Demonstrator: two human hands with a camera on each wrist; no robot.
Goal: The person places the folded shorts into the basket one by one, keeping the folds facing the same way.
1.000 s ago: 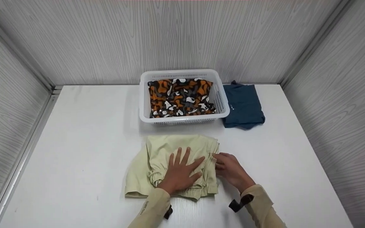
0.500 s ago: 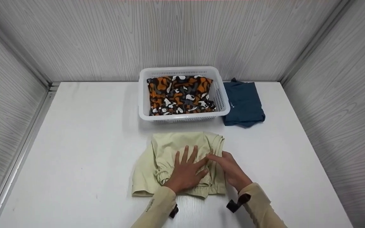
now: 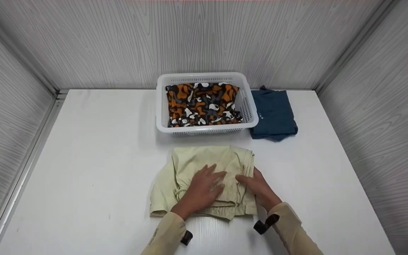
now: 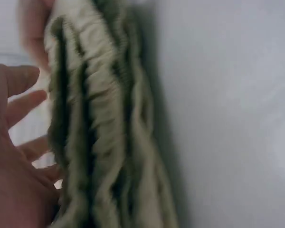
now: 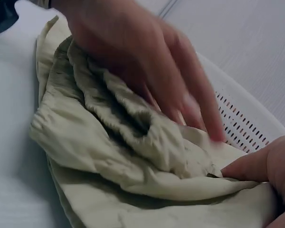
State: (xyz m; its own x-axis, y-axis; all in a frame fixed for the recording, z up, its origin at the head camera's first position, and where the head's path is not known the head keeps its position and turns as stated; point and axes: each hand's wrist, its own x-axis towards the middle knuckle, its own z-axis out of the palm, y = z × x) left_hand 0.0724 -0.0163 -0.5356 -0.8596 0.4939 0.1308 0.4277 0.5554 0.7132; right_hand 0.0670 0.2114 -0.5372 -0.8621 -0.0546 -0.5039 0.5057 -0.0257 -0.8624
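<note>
Pale green pants [image 3: 197, 156] with a gathered elastic waistband lie folded in layers at the front middle of the table. Over their middle is my left hand [image 3: 198, 191], its fingers spread and slightly bent; in the left wrist view the fingers [image 4: 26, 107] show beside the stacked waistband folds. My right hand [image 3: 262, 187] grips the right edge of the pants, thumb on top and the other fingers hidden beneath. From the right wrist view, that thumb [image 5: 247, 166] presses on the cloth close to the waistband.
Behind the pants stands a white perforated basket [image 3: 204, 130] holding folded camouflage-patterned cloth [image 3: 202, 106] in orange, black and white. A folded dark blue garment [image 3: 275, 115] lies against its right side. Grey wood-grain panels [image 3: 190, 42] enclose the back and sides of the white table [image 3: 101, 159].
The pants have shifted right. My right hand has brought its thumb over their right edge and grips it. My left hand, flat and spread before, has drawn slightly back toward the left.
</note>
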